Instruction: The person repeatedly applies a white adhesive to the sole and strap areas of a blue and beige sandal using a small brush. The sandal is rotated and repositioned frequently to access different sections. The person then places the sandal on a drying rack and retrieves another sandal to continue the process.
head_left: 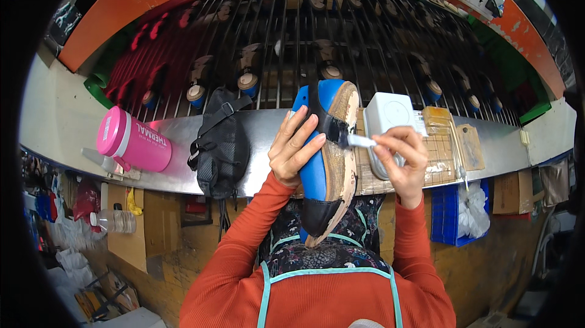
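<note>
A blue and black shoe [314, 177] with a cork-like edge and a pale underside is tilted on its side in front of me, its black end toward my lap. My left hand [294, 152] holds it by the upper, fingers spread across the blue and black parts. Pinched between the thumb and fingers of my right hand [404, 160] is a small brush [362, 141] with a pale handle. Its dark tip meets the shoe's edge near the black strap. Just beyond my right hand stands a white plastic container [390, 110], partly covered by that hand.
Behind the metal ledge, several shoes [248, 78] rest on a rack of bars. A black bag [222, 139] and pink thermal jug [135, 140] stand left. At right are a yellowish block [436, 119], a cardboard-like mat [436, 160] and, lower, a blue crate [446, 215].
</note>
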`<control>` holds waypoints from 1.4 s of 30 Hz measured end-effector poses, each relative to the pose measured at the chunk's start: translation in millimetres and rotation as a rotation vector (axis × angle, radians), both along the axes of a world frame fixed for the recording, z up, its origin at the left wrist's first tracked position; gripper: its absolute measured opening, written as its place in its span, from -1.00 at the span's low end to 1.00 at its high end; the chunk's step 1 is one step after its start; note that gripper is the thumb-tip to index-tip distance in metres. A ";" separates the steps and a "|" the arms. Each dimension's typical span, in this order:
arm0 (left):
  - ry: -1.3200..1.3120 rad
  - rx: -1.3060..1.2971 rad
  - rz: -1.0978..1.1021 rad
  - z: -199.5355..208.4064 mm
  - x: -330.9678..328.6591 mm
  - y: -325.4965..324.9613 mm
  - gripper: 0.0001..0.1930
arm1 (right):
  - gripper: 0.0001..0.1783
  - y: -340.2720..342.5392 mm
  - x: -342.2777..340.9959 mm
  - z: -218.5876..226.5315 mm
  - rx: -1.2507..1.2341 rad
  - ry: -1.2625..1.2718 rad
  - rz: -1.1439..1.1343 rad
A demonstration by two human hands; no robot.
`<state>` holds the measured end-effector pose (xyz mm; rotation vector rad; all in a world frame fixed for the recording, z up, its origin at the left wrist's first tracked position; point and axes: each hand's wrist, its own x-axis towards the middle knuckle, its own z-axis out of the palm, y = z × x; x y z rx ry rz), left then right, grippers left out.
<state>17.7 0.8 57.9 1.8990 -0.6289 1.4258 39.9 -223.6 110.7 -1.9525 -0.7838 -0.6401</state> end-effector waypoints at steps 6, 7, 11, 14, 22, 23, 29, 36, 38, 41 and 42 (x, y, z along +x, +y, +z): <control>-0.032 0.025 0.054 -0.9 0.4 4.2 -0.67 | -0.81 -3.8 -32.4 -11.6 0.231 0.260 0.225; -0.028 0.047 0.067 -1.0 -0.3 4.9 -0.67 | -0.81 -5.2 -39.2 -10.9 0.188 0.331 0.138; -0.016 0.098 0.097 -0.5 -4.1 4.4 -0.66 | -0.78 2.0 -44.8 -10.3 0.120 0.233 -0.044; -0.005 0.143 0.102 0.3 -7.8 6.1 -0.66 | -0.74 6.9 -45.4 -7.1 0.024 0.110 -0.163; 0.008 0.185 0.112 -0.1 -8.5 9.8 -0.68 | -0.63 17.2 -44.0 -2.3 -0.175 -0.326 -0.387; 0.006 0.182 0.104 -0.2 -8.0 10.3 -0.68 | -0.62 18.0 -43.6 -2.3 -0.190 -0.355 -0.410; -0.016 0.154 0.083 0.0 -3.7 13.2 -0.71 | -0.65 21.4 -36.0 2.7 -0.107 -0.373 -0.345; -0.053 0.128 0.074 3.4 -0.3 18.9 -0.69 | -0.79 7.3 -26.3 15.5 -0.112 0.046 -0.030; -0.065 0.133 0.087 3.9 1.0 19.6 -0.68 | -0.82 4.7 -24.9 16.1 -0.110 0.107 0.005; -0.065 0.123 0.096 3.3 2.9 19.4 -0.69 | -0.81 -0.1 -25.3 14.6 -0.107 0.142 0.063; -0.063 0.121 0.099 2.7 3.2 19.3 -0.69 | -0.82 -1.1 -26.4 13.0 -0.099 0.156 0.072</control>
